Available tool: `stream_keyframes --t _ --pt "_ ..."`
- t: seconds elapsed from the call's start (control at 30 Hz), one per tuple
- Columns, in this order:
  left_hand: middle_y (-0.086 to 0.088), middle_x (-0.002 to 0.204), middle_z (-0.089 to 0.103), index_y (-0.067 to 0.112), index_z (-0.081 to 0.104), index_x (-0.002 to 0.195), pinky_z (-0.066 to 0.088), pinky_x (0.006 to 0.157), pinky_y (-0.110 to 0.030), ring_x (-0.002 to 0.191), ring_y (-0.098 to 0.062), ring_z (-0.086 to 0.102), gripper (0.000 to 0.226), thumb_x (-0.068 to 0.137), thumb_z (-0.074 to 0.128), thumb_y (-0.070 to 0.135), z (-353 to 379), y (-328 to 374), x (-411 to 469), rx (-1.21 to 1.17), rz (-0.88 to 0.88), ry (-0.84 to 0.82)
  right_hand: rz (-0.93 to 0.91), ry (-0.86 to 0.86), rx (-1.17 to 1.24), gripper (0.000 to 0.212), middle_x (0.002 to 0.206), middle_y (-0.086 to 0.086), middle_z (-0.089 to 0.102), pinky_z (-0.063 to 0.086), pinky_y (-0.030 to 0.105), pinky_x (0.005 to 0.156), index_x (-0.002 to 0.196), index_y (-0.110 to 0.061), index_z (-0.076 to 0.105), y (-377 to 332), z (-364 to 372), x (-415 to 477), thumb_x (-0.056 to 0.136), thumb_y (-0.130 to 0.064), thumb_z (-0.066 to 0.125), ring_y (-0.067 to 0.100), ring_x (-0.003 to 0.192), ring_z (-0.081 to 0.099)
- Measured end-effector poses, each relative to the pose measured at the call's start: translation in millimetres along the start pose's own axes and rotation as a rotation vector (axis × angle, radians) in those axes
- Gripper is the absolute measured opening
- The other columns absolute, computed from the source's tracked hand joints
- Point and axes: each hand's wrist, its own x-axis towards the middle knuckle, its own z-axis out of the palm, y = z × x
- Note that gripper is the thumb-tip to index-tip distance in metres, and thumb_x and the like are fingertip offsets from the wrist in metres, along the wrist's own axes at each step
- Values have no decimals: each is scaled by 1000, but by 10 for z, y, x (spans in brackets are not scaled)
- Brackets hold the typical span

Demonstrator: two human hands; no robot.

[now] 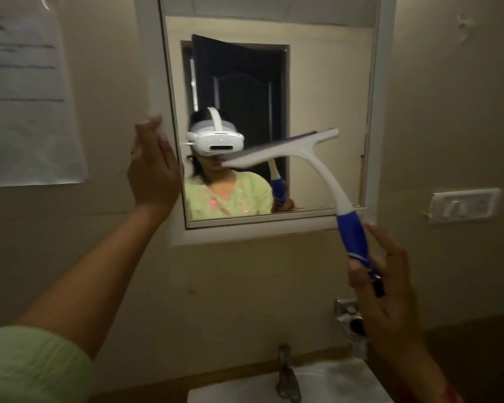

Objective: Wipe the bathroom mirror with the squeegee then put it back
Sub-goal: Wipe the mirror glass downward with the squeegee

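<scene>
Starting far left, there's a sheet of paper (pixel 26 94) stuck on the wall, just left of the left hand (pixel 153 167). That hand is flat, fingers straight and together, pressed on the white left frame of the mirror (pixel 326 82). A pale green sleeve (pixel 32 365) covers the upper arm. Right of that hand, the squeegee (pixel 303 158) lies across the lower glass, blade tilted up to the right, smooth white plastic head curving down into a glossy blue grip. The right hand (pixel 387 289) pinches the bottom end of that grip with thumb and fingers, other fingers loosely spread, below the mirror's lower right corner. Under that hand sit a metal tap (pixel 287 373) and white sink (pixel 317 382). Further right, a white switch plate (pixel 464 205).
</scene>
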Motion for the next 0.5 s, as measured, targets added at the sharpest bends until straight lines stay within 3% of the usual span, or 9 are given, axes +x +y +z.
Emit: stream_keyframes --t 0.3,0.37,0.5 --pt "-14 124 57 5 42 118 46 72 -45 100 -39 58 27 99 32 20 -74 151 -2 208 -37 -57 97 -29 148 38 87 -18 64 51 17 44 121 -63 32 -41 -468 130 92 -41 45 15 57 58" --pt "-15 125 55 12 39 126 46 70 -48 97 -43 58 30 99 31 22 -157 168 -4 281 -36 -145 124 -26 226 35 84 -11 63 47 14 42 122 -58 36 -56 -494 121 90 -49 44 11 51 53" --pt "-26 116 56 34 17 141 46 69 -49 87 -45 58 46 99 32 23 -455 156 11 420 -42 -441 154 -70 339 36 84 -9 63 46 11 47 123 -42 42 -74 -491 108 87 -40 47 7 55 54"
